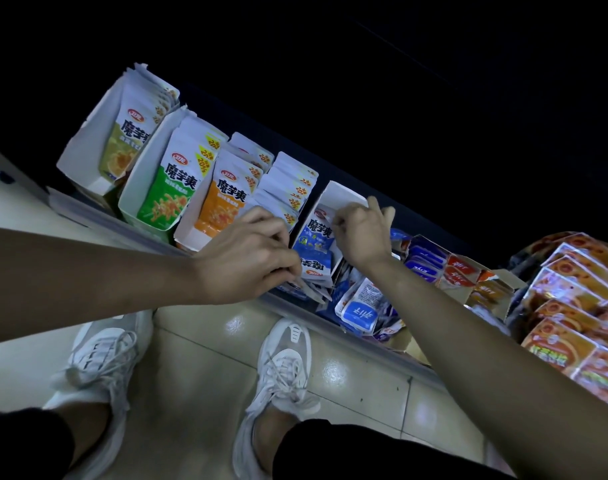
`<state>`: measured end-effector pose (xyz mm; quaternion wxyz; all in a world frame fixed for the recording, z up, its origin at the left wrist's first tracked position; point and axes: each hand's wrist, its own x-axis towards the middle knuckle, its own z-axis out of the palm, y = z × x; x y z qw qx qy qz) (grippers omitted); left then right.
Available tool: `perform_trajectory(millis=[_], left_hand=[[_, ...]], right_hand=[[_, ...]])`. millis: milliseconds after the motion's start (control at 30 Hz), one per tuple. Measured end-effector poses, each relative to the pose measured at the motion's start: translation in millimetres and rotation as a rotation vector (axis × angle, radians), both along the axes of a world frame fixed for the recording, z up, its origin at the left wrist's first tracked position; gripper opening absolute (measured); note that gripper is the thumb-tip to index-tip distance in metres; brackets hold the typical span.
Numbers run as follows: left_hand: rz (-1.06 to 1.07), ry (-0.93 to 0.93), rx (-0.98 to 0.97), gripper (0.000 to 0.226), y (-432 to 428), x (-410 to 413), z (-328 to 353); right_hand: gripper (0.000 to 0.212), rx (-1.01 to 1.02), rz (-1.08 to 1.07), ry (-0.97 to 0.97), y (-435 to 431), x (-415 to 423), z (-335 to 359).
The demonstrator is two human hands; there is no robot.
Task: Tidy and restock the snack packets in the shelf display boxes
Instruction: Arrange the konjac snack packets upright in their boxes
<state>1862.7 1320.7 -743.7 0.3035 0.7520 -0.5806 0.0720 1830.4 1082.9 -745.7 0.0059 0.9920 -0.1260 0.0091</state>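
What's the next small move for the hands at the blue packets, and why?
Probably slip the loose packets the left hand pinches into the white box, beside the upright blue packet the right hand holds by its top. One loose packet sits upside down, so turn it first.

A row of display boxes stands on the shelf (98, 216), close behind its front edge. The end box (87, 140) sits at the left end. The second box (139, 181) touches its right side, and the third box (191, 233) comes next. A loose stack of packets (288, 181) stands right of the third box. Next right is the fourth box (340, 195), which holds an upright packet (316, 237). The right hand (361, 233) pinches that packet's top. The left hand (250, 251) grips leaning packets (316, 285) at the front edge, before the fourth box. Further right lie sachets (359, 313), then a carton of flat packets (427, 261). Stacked bags (572, 306) fill the right end. Shoes (281, 368) stand on the floor (198, 341) below the front edge.
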Motion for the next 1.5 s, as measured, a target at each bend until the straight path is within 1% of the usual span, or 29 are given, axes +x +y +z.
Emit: perform_trajectory(millis=[67, 133, 200, 300, 333, 367, 433, 533, 567, 633, 667, 700, 733, 767, 800, 833, 867, 900, 933, 967, 1067, 1200, 1267, 1367, 1433, 1500], left_hand=[[0.025, -0.011, -0.013, 0.012, -3.8, -0.5, 1.5], [0.045, -0.015, -0.022, 0.012, -6.2, -0.6, 3.2], [0.061, -0.018, -0.018, 0.010, -7.3, -0.6, 4.5], [0.126, -0.021, 0.013, 0.033, -9.0, -2.0, 5.0], [0.142, -0.042, 0.030, 0.037, -10.1, -2.4, 5.7], [0.145, -0.075, 0.057, 0.035, -11.7, -2.4, 6.8], [0.120, -0.147, 0.109, 0.025, -15.0, -0.9, 8.3], [0.070, -0.172, 0.127, 0.019, -16.6, 1.3, 9.2], [0.059, -0.168, 0.126, 0.018, -16.2, 1.8, 9.0], [0.050, -0.150, 0.119, 0.016, -14.3, 2.4, 10.4], [0.053, -0.140, 0.110, 0.016, -13.1, 2.7, 11.2], [0.060, -0.132, 0.098, 0.016, -12.1, 3.0, 12.3], [0.065, -0.127, 0.087, 0.017, -11.2, 3.4, 13.2], [0.065, -0.126, 0.082, 0.018, -10.5, 4.1, 14.1], [0.057, -0.130, 0.085, 0.019, -9.9, 4.5, 14.2], [0.047, -0.131, 0.092, 0.020, -9.0, 4.7, 13.6], [0.040, -0.127, 0.098, 0.021, -7.7, 4.9, 12.7], [0.037, -0.120, 0.104, 0.021, -6.2, 4.8, 11.5], [0.037, -0.117, 0.112, 0.022, -4.7, 4.4, 10.3], [0.036, -0.118, 0.118, 0.021, -3.5, 3.9, 9.1], [0.020, -0.112, 0.114, 0.021, -1.6, 4.1, 7.7], [0.020, -0.097, 0.093, 0.018, 1.8, 7.1, 6.8], [0.018, -0.090, 0.094, 0.017, 4.2, 8.2, 5.3], [0.018, -0.074, 0.104, 0.020, 7.0, 9.0, 3.2], [0.024, -0.063, 0.103, 0.024, 7.4, 8.3, 2.4], [0.027, -0.048, 0.094, 0.025, 7.3, 7.5, 1.8]], right_hand=[[0.019, 0.069, 0.048, -0.013, -2.7, -6.4, 5.4], [0.017, 0.207, 0.074, -0.014, -6.2, -16.5, 16.9], [0.016, 0.357, 0.094, 0.040, -7.4, -31.8, 30.4], [0.015, 0.509, 0.128, 0.184, -4.1, -58.4, 40.3], [0.015, 0.548, 0.122, 0.213, -2.3, -65.7, 40.7], [0.016, 0.583, 0.115, 0.232, 0.3, -71.5, 42.2], [0.014, 0.658, 0.116, 0.239, 4.9, -78.0, 47.1], [0.012, 0.869, 0.123, 0.217, 11.0, -81.4, 56.3], [0.013, 0.955, 0.111, 0.217, 13.5, -83.1, 59.8], [0.035, 1.052, 0.068, 0.248, 17.9, -87.2, 63.4], [0.048, 1.043, 0.059, 0.276, 18.9, -88.8, 63.0], [0.055, 1.033, 0.055, 0.284, 19.3, -89.1, 63.5], [0.057, 1.030, 0.043, 0.250, 18.7, -86.9, 63.8], [0.056, 1.008, 0.026, 0.172, 16.9, -82.6, 63.6], [0.053, 0.923, 0.006, 0.080, 13.1, -76.5, 62.0], [0.049, 0.775, -0.013, 0.025, 8.9, -68.5, 59.7], [0.046, 0.599, -0.021, 0.022, 4.6, -59.4, 56.9], [0.046, 0.436, -0.008, 0.057, 1.2, -49.8, 53.6], [0.047, 0.325, 0.006, 0.115, -1.1, -40.5, 48.5], [0.047, 0.260, 0.012, 0.173, -1.8, -31.8, 43.9], [0.043, 0.180, 0.026, 0.262, 0.6, -14.3, 31.2], [0.044, 0.115, 0.044, 0.285, 7.0, -7.2, 20.0], [0.045, 0.123, 0.030, 0.257, 8.1, -5.2, 16.6], [0.035, 0.145, 0.003, 0.225, 6.5, -1.4, 13.5], [0.029, 0.150, -0.016, 0.247, 6.2, 1.4, 12.2], [0.029, 0.146, -0.034, 0.284, 7.4, 4.9, 11.9]])
